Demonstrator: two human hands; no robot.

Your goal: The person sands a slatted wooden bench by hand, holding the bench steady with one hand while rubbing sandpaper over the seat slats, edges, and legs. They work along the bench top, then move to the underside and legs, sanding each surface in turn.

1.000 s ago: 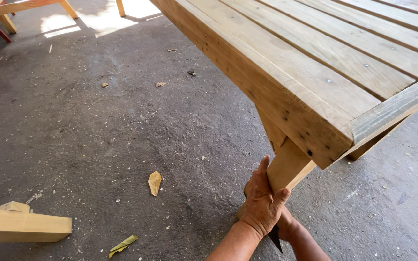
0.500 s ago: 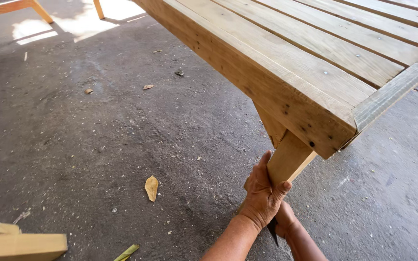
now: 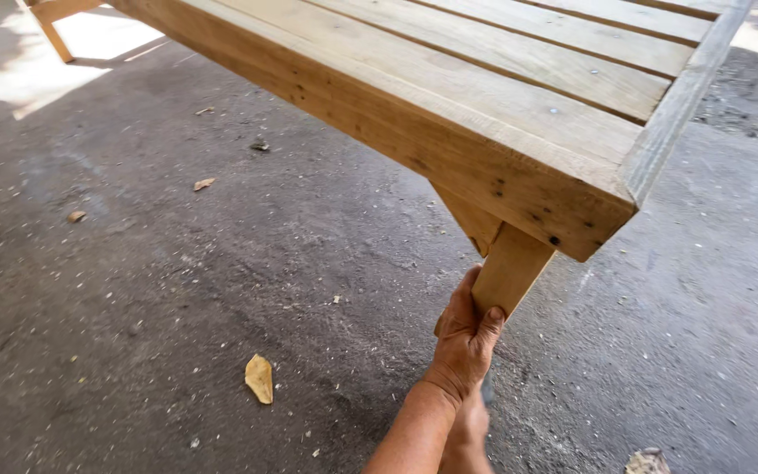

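Nearest the camera, the right hand (image 3: 469, 427) sits low and mostly hidden behind the left forearm; cannot tell whether it is closed on anything. Just above it, the left hand (image 3: 464, 338) is wrapped around the lower end of the wooden leg (image 3: 511, 270), thumb across the front face, fingers curled behind. The leg slants up into the corner of the slatted wooden table (image 3: 519, 123), beside a small angled brace (image 3: 469, 219). Judgement: to handle this well, keep the grip low and firm on the leg, palm square to the wood, and steer the corner slowly so the weight does not twist the joint. A dry leaf (image 3: 259, 378) lies on the concrete floor (image 3: 133, 290) to the left, well apart from the hands. Against the earlier frames, the view has swung: the table corner sits higher and further right, the loose plank at lower left is gone from view, and the grip on the leg is unchanged.
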